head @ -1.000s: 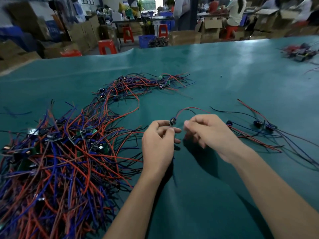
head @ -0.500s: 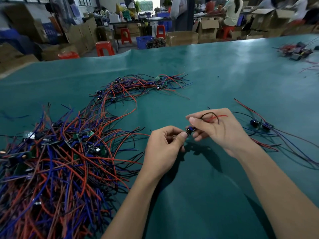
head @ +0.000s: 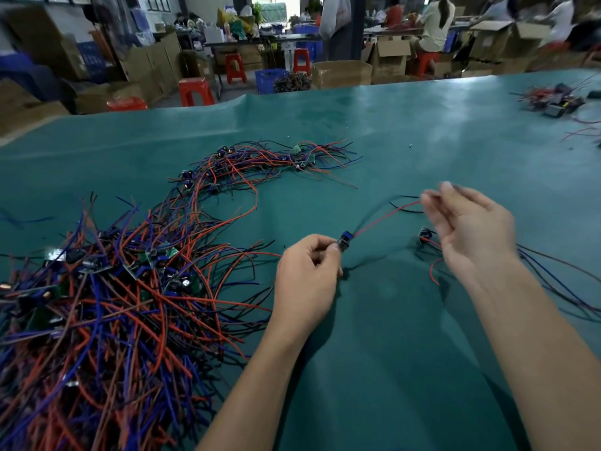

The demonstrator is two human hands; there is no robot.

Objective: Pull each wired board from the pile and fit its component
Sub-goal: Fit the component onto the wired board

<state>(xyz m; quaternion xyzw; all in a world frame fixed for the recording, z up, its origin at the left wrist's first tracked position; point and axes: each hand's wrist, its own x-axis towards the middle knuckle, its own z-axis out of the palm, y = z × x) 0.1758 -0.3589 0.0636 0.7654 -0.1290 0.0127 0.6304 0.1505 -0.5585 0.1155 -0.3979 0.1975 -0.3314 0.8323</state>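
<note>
A big tangled pile of small boards with red, blue and black wires [head: 107,304] covers the left of the green table [head: 390,353]. My left hand [head: 307,281] pinches one small wired board [head: 344,240] at its fingertips, just above the table. Its red and black wires [head: 387,214] stretch up to the right into my right hand [head: 468,229], which is blurred and pinches the wire ends. A few other wired boards [head: 426,236] lie under and to the right of my right hand.
A second strand of wired boards [head: 260,164] curves across the table beyond the pile. Another small heap of parts [head: 553,99] sits at the far right edge. Red stools, cardboard boxes and seated people are beyond the table.
My right hand has slid up and to the right along the wires, drawing them out straight. My left hand has kept its pinch on the board and barely moved.
</note>
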